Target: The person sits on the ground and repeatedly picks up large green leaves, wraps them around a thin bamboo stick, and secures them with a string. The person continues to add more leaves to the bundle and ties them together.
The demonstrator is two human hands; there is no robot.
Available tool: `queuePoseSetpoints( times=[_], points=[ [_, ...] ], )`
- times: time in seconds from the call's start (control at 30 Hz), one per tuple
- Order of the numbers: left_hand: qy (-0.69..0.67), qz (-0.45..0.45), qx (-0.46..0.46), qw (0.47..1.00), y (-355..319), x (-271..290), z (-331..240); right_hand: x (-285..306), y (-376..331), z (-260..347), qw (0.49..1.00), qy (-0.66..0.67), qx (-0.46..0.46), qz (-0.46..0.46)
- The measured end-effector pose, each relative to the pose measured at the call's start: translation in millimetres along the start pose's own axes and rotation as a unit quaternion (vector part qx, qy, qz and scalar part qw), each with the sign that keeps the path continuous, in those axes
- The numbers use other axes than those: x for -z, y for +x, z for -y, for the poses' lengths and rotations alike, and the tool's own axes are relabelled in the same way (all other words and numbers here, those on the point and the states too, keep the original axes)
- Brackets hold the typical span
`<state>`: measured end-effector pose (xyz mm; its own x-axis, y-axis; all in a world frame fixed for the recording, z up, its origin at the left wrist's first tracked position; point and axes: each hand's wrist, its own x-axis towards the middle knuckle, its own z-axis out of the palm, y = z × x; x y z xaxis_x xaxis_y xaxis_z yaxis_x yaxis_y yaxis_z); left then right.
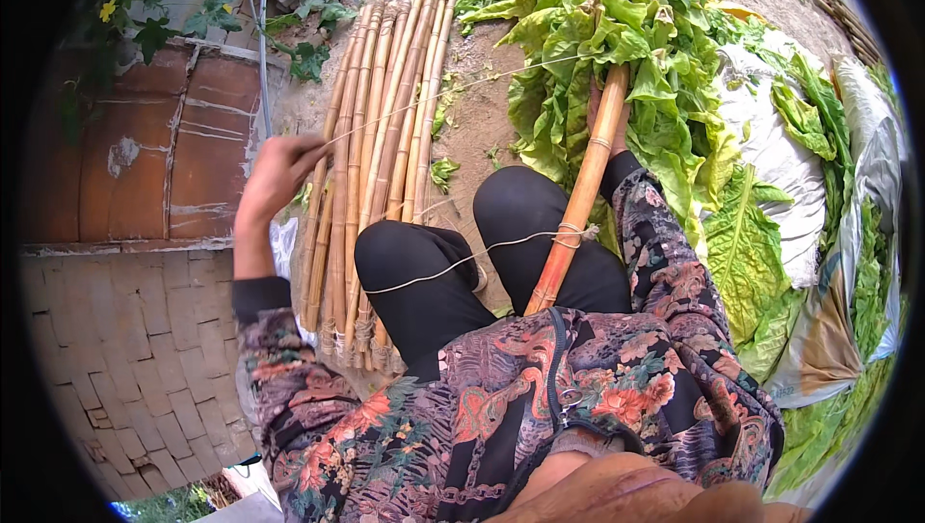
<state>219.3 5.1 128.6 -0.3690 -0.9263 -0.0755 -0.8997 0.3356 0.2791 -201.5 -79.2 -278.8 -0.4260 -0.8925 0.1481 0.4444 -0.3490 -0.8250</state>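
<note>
My left hand [281, 174] is raised at the left, its fingers pinched on a thin string [462, 89]. The string runs taut to the large green leaves [617, 12] bunched on a bamboo pole [585, 190]. That pole leans across my right thigh, its near end at my lap. My right hand [621, 124] is at the pole's far part, just below the leaves. Skin shows on both sides of the pole, as if the hand wraps it from beneath; leaves and pole hide most fingers. Another cord [434, 279], tied round the pole, lies slack over my knees.
Several bamboo poles [385, 108] lie side by side on the ground to the left. Beyond them stand a rusty brown panel [135, 152] and a brick surface [145, 349]. At right, loose leaves [747, 243] lie on white plastic sheeting [785, 157]. A vine [154, 31] hangs at far left.
</note>
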Motion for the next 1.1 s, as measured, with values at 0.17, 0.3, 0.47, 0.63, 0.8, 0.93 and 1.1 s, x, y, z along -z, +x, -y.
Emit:
queuePoseSetpoints(
  times=[0.17,0.3,0.47,0.63,0.8,0.93,1.1],
  points=[
    [-0.334,-0.133,0.304,0.882,-282.7,-21.8,113.0,-69.1,-46.0,77.1,0.947,0.267,-0.17,-0.049],
    [-0.528,-0.14,0.566,0.618,-441.5,-229.8,151.4,-87.0,-59.9,108.2,0.983,0.085,-0.142,-0.077],
    [-0.564,-0.136,0.664,0.472,-421.0,-307.2,162.8,-81.7,-55.7,115.0,0.984,-0.176,0.014,-0.02],
    [-0.501,-0.269,0.645,0.511,-379.1,-239.5,216.4,-70.3,-82.8,153.6,0.892,-0.41,0.173,0.072],
    [-0.423,-0.234,0.322,0.814,-246.1,-162.8,109.7,-30.1,-158.1,181.8,0.71,-0.681,0.171,0.047],
    [-0.125,0.366,0.549,0.741,-234.1,-180.0,144.6,-18.5,-172.1,146.0,0.722,-0.688,0.017,0.073],
    [0.158,-0.166,0.2,0.953,-89.2,-134.5,66.2,-6.3,-131.2,82.3,0.779,-0.621,0.078,0.038]
  ],
)
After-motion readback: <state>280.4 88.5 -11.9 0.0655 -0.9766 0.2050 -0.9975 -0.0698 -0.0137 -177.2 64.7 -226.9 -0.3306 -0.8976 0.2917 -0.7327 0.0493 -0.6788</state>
